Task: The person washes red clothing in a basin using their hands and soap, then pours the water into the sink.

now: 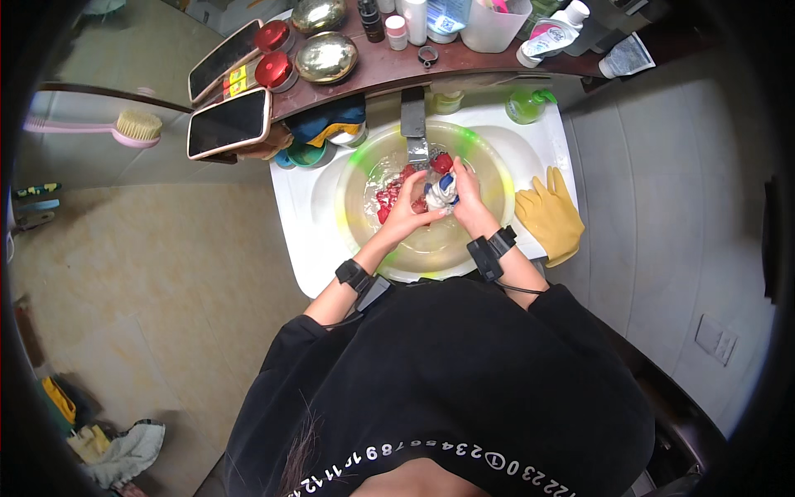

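Observation:
A translucent plastic basin [428, 258] with green and yellow patches stands in the white washbasin under the tap [414, 124]. It holds water and red patterned cloth [388, 197]. Above the water, a bunched white-and-blue cloth [440, 194] is between my hands. My right hand [467, 189] grips its right side, fingers curled around it. My left hand [415, 208] is curved at its left, the thumb reaching towards the cloth's lower edge; whether the fingers press on it is not clear. Both wrists wear black strapped devices.
Yellow rubber gloves [549, 217] lie on the washbasin's right edge. A green pump bottle [528, 105] stands at its back right, a green cup [307, 154] at its back left. Over the back runs a dark red shelf [385, 68] with bottles, tins and a phone [228, 123].

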Motion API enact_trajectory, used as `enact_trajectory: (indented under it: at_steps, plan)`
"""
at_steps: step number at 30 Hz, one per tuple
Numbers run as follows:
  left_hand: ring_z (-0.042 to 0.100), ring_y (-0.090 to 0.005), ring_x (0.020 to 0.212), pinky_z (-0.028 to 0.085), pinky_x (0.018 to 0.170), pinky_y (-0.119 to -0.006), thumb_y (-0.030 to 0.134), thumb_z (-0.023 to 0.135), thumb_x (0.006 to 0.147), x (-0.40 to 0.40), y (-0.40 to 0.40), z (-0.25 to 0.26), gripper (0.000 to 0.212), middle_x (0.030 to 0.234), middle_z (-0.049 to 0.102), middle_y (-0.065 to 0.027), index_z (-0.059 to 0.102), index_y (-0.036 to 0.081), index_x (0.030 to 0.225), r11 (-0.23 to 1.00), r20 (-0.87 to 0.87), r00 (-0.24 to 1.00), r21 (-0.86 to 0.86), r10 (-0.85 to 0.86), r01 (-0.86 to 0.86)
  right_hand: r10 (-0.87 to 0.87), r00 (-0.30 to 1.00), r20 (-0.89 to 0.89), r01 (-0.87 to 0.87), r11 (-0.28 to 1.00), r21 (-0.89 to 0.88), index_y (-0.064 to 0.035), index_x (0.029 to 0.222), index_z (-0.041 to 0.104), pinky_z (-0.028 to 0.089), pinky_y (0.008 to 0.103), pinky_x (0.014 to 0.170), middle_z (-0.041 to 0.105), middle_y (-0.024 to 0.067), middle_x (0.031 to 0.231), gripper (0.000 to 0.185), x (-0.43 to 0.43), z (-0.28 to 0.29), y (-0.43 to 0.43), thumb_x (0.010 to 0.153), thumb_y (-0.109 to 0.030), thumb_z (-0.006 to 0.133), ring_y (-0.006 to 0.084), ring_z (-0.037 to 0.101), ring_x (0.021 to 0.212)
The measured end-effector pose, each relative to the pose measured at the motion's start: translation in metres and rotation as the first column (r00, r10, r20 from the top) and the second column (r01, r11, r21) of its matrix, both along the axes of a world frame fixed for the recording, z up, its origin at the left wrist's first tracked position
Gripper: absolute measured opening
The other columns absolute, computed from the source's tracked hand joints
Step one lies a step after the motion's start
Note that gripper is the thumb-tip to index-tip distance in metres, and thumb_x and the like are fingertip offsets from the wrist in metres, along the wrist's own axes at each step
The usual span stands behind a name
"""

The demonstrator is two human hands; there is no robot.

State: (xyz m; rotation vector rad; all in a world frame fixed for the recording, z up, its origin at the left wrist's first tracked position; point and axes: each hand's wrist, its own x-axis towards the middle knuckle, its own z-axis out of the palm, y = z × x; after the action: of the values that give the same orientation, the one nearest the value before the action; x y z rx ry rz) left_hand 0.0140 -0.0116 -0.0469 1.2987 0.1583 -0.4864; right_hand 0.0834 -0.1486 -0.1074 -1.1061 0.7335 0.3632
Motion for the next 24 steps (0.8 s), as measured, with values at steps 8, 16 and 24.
enact_trajectory:
  at_steps: [8,16,24]
  plan:
    - [0.055,-0.0285,0.109,0.044,0.093,-0.060,0.013,0.054,0.092,0.019,-0.002,-0.007,0.036,0.115,0.054,-0.0090,0.044,0.003,0.125,0.753,-0.438,0.856,-0.651,-0.276,-0.091,0.320,0.853,0.412,-0.170,0.917,-0.361,-0.0049,0.073,0.056,0.035,0.0236,0.048,0.047,-0.0023,0.057,0.035,0.000,0.022,0.004,0.094,-0.033,0.052,0.0058,0.042,0.052]
    - [0.058,-0.0230,0.100,0.051,0.084,-0.051,0.009,0.059,0.088,0.025,0.005,-0.042,0.030,0.110,0.057,-0.0074,0.050,0.005,0.116,0.707,-0.464,0.808,-0.702,-0.363,-0.085,0.757,0.487,0.435,-0.350,0.626,-0.697,0.0012,0.085,0.059,0.041,0.0326,0.050,0.052,0.0176,0.062,0.024,0.003,0.063,0.003,0.089,-0.022,0.056,0.0238,0.052,0.051]
    - [0.052,-0.0071,0.072,0.038,0.055,-0.020,0.023,0.070,0.073,0.033,0.000,-0.033,0.047,0.094,0.056,-0.0012,0.052,0.008,0.114,0.886,-0.349,0.820,-0.073,-0.453,0.458,0.876,0.254,0.410,-0.435,0.482,-0.761,-0.0004,0.082,0.057,0.043,0.0433,0.057,0.057,0.0211,0.071,0.027,0.003,0.050,-0.002,0.091,-0.025,0.049,0.0396,0.056,0.068]
